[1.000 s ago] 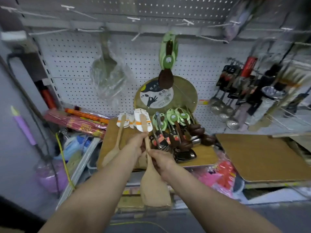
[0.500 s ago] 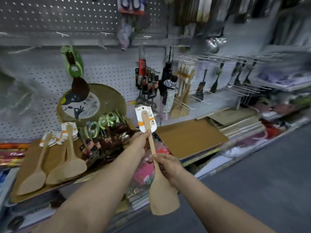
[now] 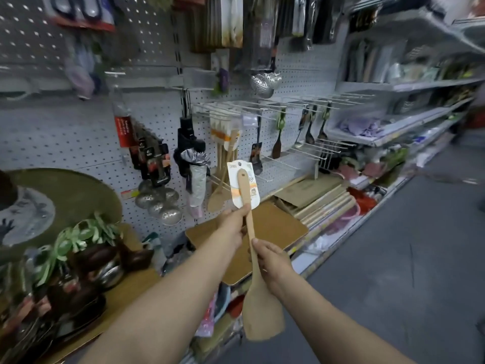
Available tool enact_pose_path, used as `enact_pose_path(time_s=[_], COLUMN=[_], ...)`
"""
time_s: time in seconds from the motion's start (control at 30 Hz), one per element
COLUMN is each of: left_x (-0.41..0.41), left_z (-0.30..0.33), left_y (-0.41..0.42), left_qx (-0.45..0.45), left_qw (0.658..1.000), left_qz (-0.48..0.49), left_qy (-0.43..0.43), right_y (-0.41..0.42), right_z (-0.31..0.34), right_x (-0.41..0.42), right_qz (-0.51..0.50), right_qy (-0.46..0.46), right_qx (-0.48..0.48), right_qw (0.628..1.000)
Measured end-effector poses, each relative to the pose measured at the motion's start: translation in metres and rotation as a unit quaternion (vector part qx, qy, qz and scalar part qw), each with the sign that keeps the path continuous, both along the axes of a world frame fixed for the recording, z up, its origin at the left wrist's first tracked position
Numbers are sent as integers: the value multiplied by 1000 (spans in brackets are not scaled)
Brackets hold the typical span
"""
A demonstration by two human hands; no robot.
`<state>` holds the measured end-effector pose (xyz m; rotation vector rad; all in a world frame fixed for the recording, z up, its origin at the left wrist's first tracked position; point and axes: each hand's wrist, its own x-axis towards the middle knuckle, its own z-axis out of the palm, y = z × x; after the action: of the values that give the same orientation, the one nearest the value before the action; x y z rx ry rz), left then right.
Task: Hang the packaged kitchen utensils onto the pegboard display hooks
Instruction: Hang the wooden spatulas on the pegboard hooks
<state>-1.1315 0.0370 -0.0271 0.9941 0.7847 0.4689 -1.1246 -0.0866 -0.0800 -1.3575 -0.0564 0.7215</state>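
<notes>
Open floor (image 3: 393,258) lies right of the shelf edge. The right hand (image 3: 273,261) pinches the spatula (image 3: 258,308) mid-handle, blade down; the left hand (image 3: 232,223) pinches it under its card (image 3: 236,177), near the pegboard (image 3: 78,143) hooks (image 3: 278,158).

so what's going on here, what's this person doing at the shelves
A person is holding a packaged wooden spatula in both hands in front of a pegboard display. The left hand grips the handle just below its white label card, the right hand grips lower down. It is not yet on a hook; similar wooden spatulas hang just behind.
</notes>
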Motion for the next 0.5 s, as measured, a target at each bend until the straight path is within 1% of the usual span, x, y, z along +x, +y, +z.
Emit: enact_pose_path(time_s=[0.27, 0.5], left_x=[107, 166], left_z=[20, 26], left_y=[38, 54], left_qx=[12, 7], left_qw=[1000, 999], left_qz=[5, 10], left_qy=[-18, -33], right_y=[41, 57], right_z=[14, 11], right_x=[104, 170], right_qz=[14, 13], right_qy=[6, -10], right_qx=[-10, -11], right_qw=[1000, 1000])
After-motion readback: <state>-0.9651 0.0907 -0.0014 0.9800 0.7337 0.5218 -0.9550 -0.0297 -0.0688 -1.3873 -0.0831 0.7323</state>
